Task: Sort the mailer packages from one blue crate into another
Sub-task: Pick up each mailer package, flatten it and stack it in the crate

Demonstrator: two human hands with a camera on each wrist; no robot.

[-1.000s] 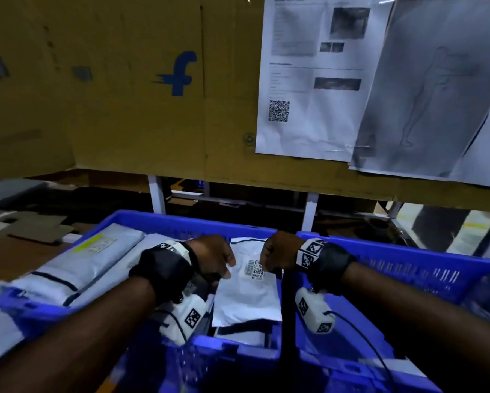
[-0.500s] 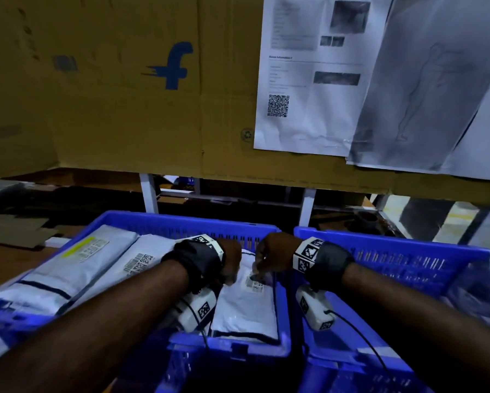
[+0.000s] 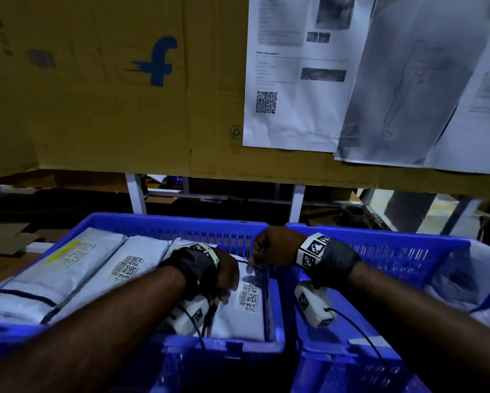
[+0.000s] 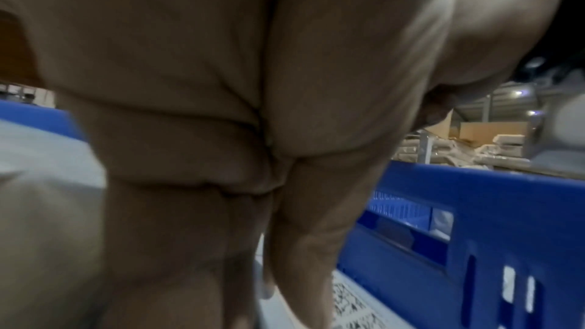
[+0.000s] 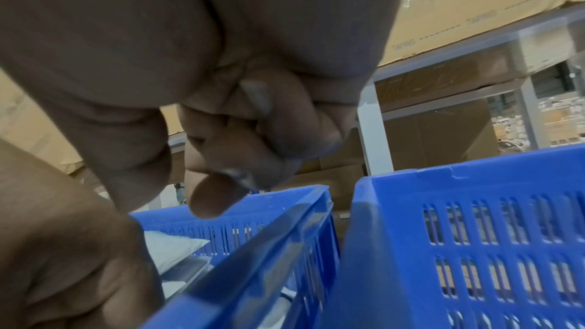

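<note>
A: Two blue crates side by side. The left crate (image 3: 141,225) is packed with white mailers; the right crate (image 3: 408,251) shows mostly bare blue wall and floor.

B: And the mailer in play?

A: It is the rightmost mailer (image 3: 246,313), barcode label up, lying in the left crate hard against the wall beside the right crate. The left hand (image 3: 226,275) rests on it, fingers straight and close together, pointing down at the label.

B: What about the right hand?

A: The right hand (image 3: 275,246) hovers over the divide between the crates, fingers curled in, fingertips (image 5: 221,184) bunched against the thumb. Whether they pinch the mailer's far edge, I cannot tell.

B: Anything else?

A: A yellow-labelled mailer (image 3: 65,259) lies far left, and a cardboard panel (image 3: 110,95) with printed sheets (image 3: 294,80) hangs behind.
</note>
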